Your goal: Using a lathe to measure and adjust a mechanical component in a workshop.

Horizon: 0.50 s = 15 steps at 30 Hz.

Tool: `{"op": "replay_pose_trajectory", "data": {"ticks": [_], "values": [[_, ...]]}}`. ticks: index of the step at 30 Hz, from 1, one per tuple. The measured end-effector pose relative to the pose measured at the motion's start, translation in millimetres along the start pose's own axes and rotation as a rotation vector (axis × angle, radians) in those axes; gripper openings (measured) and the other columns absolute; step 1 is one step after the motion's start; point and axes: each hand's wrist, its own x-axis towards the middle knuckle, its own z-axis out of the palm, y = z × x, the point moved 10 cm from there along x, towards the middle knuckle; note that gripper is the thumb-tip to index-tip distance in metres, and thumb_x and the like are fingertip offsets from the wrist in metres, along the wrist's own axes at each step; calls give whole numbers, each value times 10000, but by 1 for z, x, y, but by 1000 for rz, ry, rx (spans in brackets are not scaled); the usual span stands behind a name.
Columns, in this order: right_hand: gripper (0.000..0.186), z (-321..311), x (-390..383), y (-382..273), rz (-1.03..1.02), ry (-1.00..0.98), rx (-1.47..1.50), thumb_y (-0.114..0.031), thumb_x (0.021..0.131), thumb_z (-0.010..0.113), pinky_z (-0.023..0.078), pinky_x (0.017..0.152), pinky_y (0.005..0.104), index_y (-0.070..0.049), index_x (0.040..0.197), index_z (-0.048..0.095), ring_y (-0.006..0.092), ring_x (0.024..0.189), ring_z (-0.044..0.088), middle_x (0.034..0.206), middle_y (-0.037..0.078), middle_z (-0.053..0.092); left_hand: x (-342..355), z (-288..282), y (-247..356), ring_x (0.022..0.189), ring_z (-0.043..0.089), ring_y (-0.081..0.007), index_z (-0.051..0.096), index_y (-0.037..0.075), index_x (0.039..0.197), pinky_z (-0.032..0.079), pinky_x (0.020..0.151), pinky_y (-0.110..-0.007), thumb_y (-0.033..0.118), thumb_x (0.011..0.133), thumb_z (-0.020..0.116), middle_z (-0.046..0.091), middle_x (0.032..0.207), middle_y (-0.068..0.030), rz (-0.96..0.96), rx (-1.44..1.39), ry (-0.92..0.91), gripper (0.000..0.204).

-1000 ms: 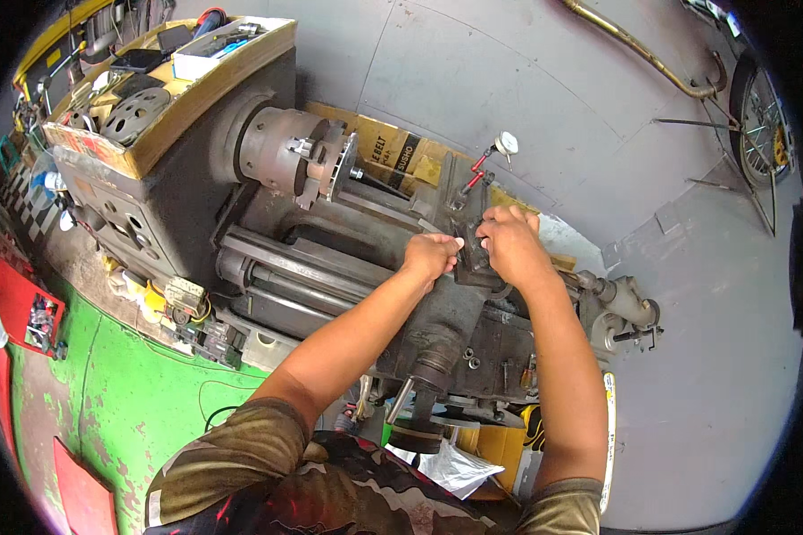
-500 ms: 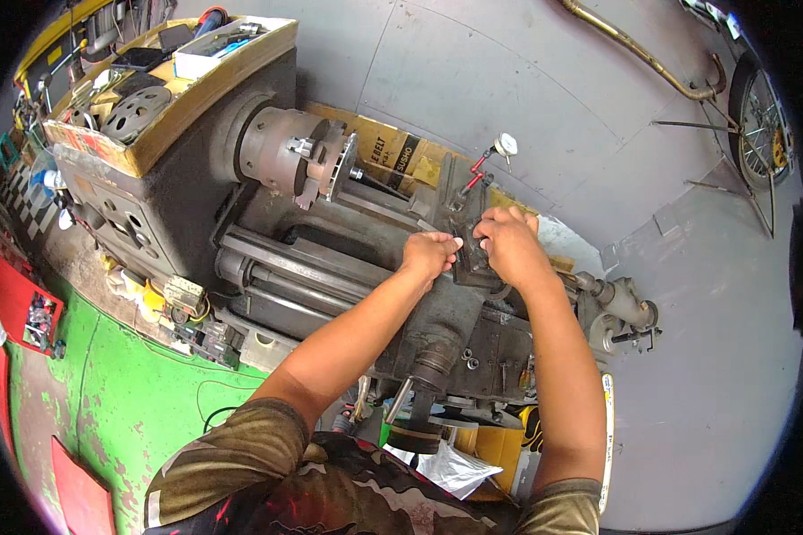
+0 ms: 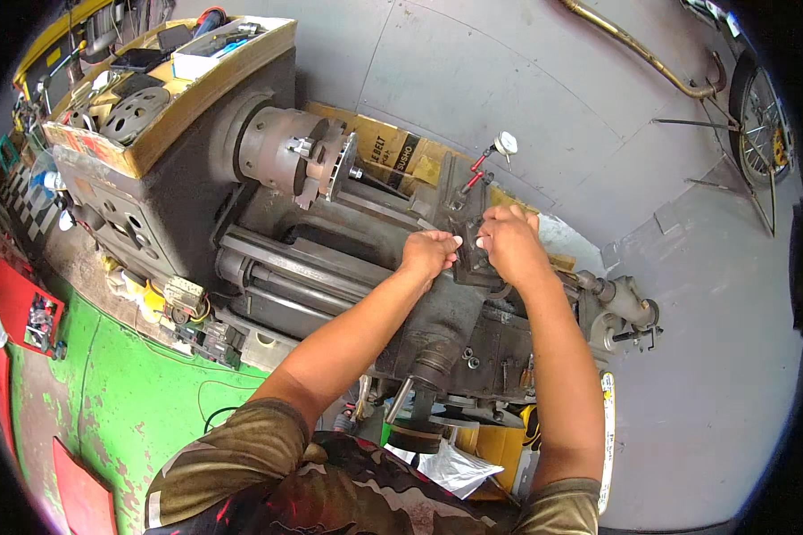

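Observation:
Both my hands are at the dark metal tool post (image 3: pixel 475 275) on the lathe's carriage. On its left side, my left hand (image 3: pixel 431 255) is closed, thumb and fingers pinched together; whatever is between them is too small to make out. My right hand (image 3: pixel 514 245) curls over the right side of the post, fingers bent and closed, and hides what it grips. Just behind them a dial gauge (image 3: pixel 506 144) stands on a red jointed arm (image 3: pixel 478 167). To the left, the lathe chuck (image 3: pixel 277 150) has a toothed metal disc (image 3: pixel 343 166) at its front.
A wooden tray (image 3: pixel 165 147) of tools and perforated discs tops the headstock. The tailstock (image 3: pixel 629 308) is at the right. A cross-slide handle (image 3: pixel 400 401) sticks out toward me. Cardboard (image 3: pixel 393 147) lies behind the bed, and a spoked wheel (image 3: pixel 758 134) is at the far right.
My right thumb and fingers have shifted slightly at the tool post. My left hand stays in nearly the same place.

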Motion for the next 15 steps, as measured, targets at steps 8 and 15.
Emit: {"op": "replay_pose_trajectory", "data": {"ticks": [8, 15], "values": [[152, -5, 0, -9, -62, 12, -41, -91, 834, 766, 391, 1025, 455, -71, 983, 786, 290, 1178, 589, 1217, 75, 683, 3, 1, -5, 659, 620, -83, 717, 15, 1034, 509, 584, -226, 145, 938, 809, 693, 814, 5, 4, -2, 4, 186], [183, 0, -1, -6, -28, -48, -75, -72, 847, 751, 385, 1049, 477, -100, 1024, 786, 294, 1202, 581, 1255, 82, 670, 3, 2, -6, 655, 614, -78, 711, 14, 1030, 505, 584, -223, 141, 933, 814, 691, 819, 11, 18, -8, 5, 190]]}}
